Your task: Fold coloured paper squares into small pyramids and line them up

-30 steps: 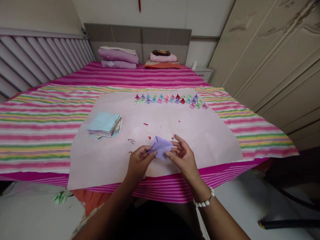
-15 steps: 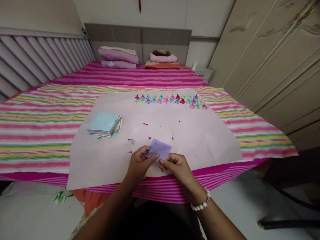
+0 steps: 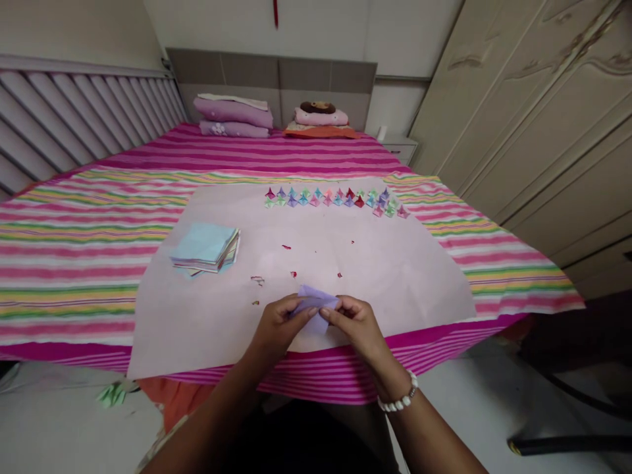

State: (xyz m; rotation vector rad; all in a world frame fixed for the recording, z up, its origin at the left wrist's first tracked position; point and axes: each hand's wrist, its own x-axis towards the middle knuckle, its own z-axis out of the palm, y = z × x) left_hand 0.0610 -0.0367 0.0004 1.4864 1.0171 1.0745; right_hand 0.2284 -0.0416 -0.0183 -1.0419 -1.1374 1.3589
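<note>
Between my two hands is a purple sheet of origami paper (image 3: 316,297), partly folded, with a flap opened toward me. My left hand (image 3: 284,320) pinches its left side, thumb on top. My right hand (image 3: 353,321) pinches the right side, thumb and fingertips close to the left thumb. The fingers beneath the paper are partly hidden. Both hands are just above the near edge of a large pale paper sheet (image 3: 197,329). Small red paper scraps (image 3: 293,274) lie just beyond the hands.
A stack of coloured square paper (image 3: 205,243) sits at the left of the sheet. Several small folded paper pieces (image 3: 314,200) stand in rows along its far side. Striped bedding (image 3: 64,263) lies underneath. Folded pillows (image 3: 236,117) are at the headboard, and a wardrobe (image 3: 523,131) stands right.
The purple paper has gone from lying nearly flat to having its lower flap opened out. My right hand has moved slightly up, its thumb now close to the left thumb.
</note>
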